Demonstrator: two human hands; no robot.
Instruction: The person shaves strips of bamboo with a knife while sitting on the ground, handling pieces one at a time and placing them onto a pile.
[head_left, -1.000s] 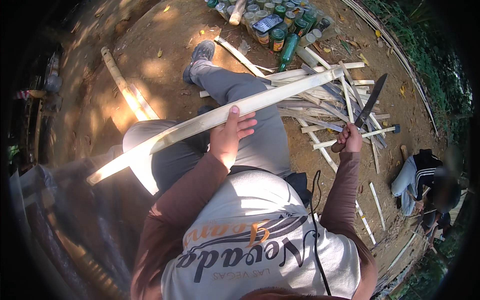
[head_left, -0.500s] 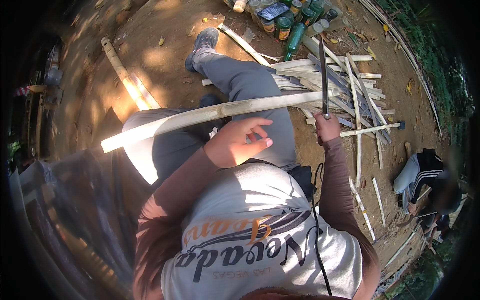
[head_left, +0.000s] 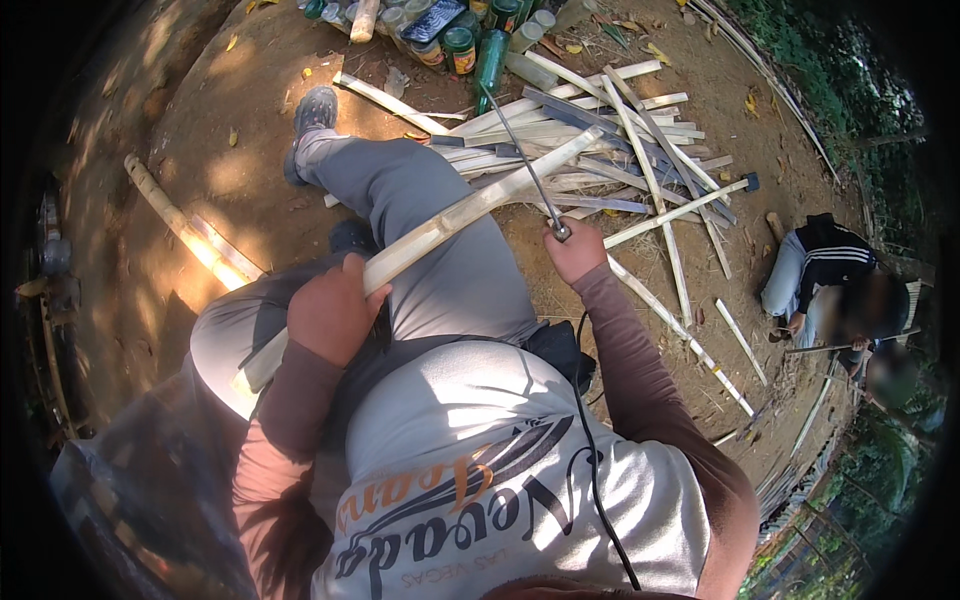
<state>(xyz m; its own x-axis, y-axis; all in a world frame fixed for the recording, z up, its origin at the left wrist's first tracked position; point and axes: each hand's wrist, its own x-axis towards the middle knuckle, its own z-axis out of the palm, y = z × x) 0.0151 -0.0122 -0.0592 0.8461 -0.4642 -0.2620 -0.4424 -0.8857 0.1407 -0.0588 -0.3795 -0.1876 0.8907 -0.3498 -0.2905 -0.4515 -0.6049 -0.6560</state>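
My left hand (head_left: 332, 310) is closed round the near part of a split bamboo strip (head_left: 450, 222), which slants across my legs from lower left to upper right. The strip's near end shows below that hand. In my right hand (head_left: 577, 250), closed on its handle, is a long thin-bladed knife (head_left: 525, 160), its blade pointing up and to the left. The blade crosses the bamboo near its far end; I cannot tell whether it touches. Most of the knife's handle is hidden by my fingers.
A loose pile of bamboo strips (head_left: 640, 160) lies on the dirt beyond my right hand. Glass jars (head_left: 459, 50) and a green bottle (head_left: 490, 72) stand behind it. Thicker bamboo (head_left: 185, 225) lies at left. Another person (head_left: 825, 265) crouches at right; clear plastic sheeting (head_left: 130, 490) is at lower left.
My left hand has gone from open fingers beside the bamboo to a grip round it. The strip now slants more steeply. The knife has tilted left, across the strip.
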